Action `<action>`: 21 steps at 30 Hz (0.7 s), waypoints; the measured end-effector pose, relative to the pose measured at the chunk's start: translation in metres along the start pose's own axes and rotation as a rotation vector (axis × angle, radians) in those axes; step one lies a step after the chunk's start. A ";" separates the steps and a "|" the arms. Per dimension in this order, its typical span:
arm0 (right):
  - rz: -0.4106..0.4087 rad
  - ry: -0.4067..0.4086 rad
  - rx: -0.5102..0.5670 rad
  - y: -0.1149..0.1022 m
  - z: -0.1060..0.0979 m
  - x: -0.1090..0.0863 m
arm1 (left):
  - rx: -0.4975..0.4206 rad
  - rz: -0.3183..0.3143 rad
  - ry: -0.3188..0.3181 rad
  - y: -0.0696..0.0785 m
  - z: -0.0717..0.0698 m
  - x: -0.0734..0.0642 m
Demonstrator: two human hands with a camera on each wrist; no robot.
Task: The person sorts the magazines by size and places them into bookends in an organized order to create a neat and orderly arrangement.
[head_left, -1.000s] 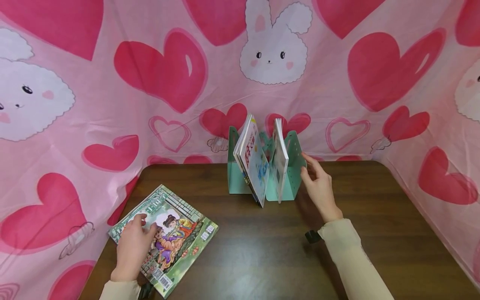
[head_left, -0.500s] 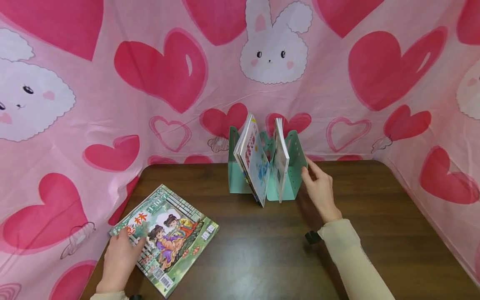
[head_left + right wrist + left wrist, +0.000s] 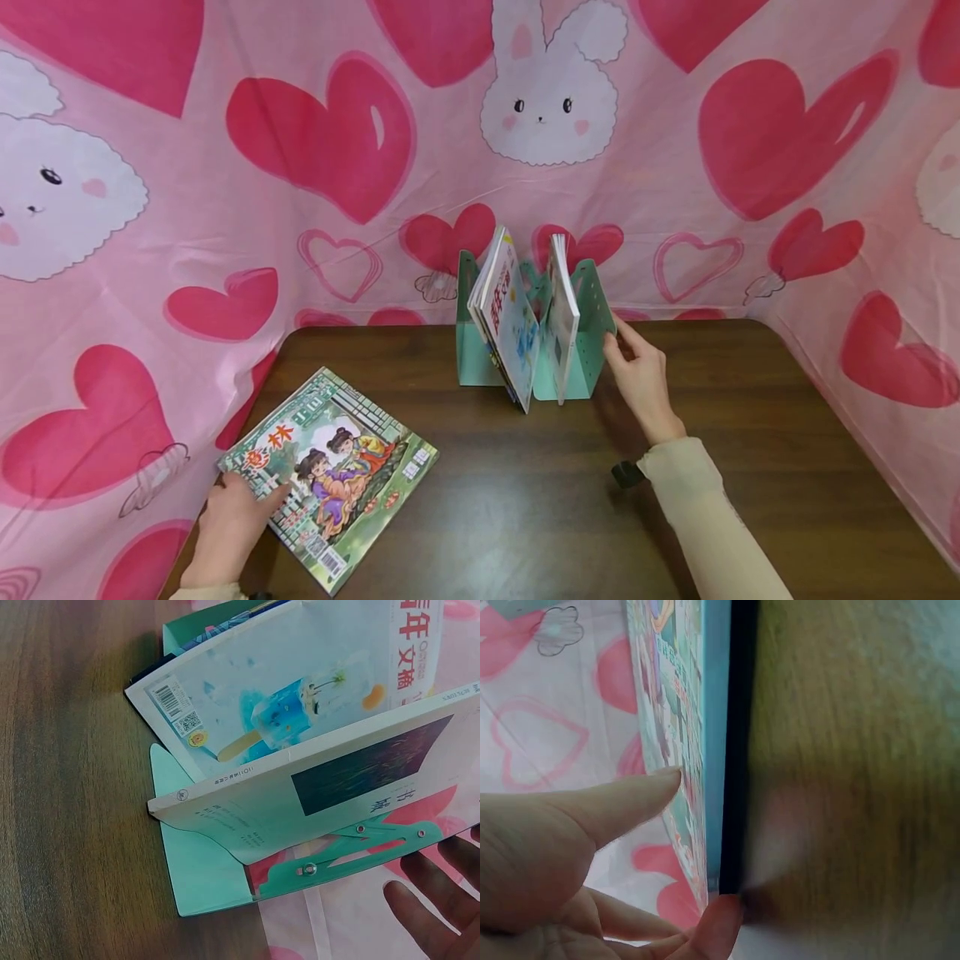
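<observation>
A green illustrated magazine [image 3: 360,500] with two cartoon figures lies askew on the table at the left. My left hand [image 3: 232,517] grips its near-left edge, the thumb [image 3: 656,791] over the cover and a fingertip [image 3: 721,922] at the lower edge. At the back stands a mint-green expanding book stand [image 3: 592,308]. My right hand [image 3: 641,379] holds the outer edge of its right side panel, thumb in front and fingers partly hidden behind. Inside the stand, a few magazines [image 3: 262,712] with an ice-pop cover lean at the left, and a white-spined book [image 3: 360,780] stands beside them.
The dark wooden table [image 3: 510,508] has rounded back corners. Behind it and along both sides hangs a pink cloth [image 3: 450,167] printed with hearts and rabbits, close to the table's back edge and the stand.
My left hand has moved from over the magazine's cover down and left to its edge, uncovering the title. My right fingers have gone behind the stand's side panel; the stand stays in place.
</observation>
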State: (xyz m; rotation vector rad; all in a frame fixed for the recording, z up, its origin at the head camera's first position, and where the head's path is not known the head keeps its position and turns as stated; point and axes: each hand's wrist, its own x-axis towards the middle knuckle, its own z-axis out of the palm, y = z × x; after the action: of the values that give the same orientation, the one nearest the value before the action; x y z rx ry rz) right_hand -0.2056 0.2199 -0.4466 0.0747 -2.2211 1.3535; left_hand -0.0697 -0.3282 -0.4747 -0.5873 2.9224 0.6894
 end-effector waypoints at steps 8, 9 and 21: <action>0.010 0.004 0.018 0.001 0.000 0.000 | 0.030 0.027 -0.002 0.003 -0.002 0.003; 0.011 0.004 0.021 0.001 0.000 0.000 | 0.042 0.024 -0.013 0.004 -0.002 0.004; 0.032 -0.016 0.053 0.001 0.000 0.000 | -0.103 -0.004 -0.067 0.004 -0.002 0.007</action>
State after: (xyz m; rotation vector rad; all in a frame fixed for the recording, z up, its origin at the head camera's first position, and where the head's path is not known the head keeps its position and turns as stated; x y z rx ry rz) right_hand -0.2062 0.2203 -0.4472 0.0702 -2.2087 1.4343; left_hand -0.0774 -0.3275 -0.4725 -0.5672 2.8368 0.8460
